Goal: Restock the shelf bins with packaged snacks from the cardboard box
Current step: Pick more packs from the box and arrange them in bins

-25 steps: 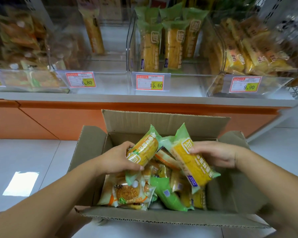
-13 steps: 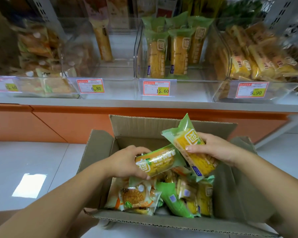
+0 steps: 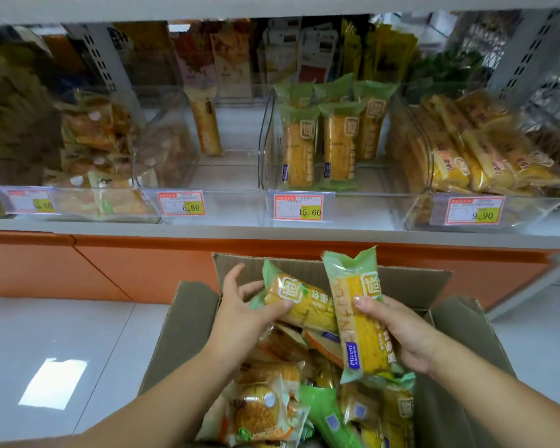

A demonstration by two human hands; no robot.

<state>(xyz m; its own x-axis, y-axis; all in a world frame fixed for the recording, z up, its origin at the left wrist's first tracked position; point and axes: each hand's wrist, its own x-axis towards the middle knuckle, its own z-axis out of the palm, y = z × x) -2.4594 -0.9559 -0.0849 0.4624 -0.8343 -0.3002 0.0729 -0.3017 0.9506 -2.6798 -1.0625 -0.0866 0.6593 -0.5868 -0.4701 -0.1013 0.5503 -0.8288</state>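
Note:
An open cardboard box [image 3: 188, 321] sits on the floor below the shelf, holding several mixed snack packs. My left hand [image 3: 243, 312] grips a green-and-yellow cake pack [image 3: 301, 302] lying tilted above the box. My right hand [image 3: 398, 331] holds a second, similar green-and-yellow pack [image 3: 359, 318] nearly upright beside it. Straight ahead on the shelf, a clear bin [image 3: 337, 202] with a 15.60 price tag [image 3: 299, 206] holds several of the same packs standing upright.
Clear bins flank it: one with a 6.80 tag [image 3: 181, 203] holding a single tall pack [image 3: 206, 124], one with a 9.90 tag [image 3: 474, 211] full of yellow cakes, and one at far left. An orange plinth [image 3: 110, 266] runs under the shelf. White floor tiles [image 3: 62, 350] lie left.
Both hands have lifted their packs up out of the box toward the shelf. The view has tilted upward, showing more of the shelf.

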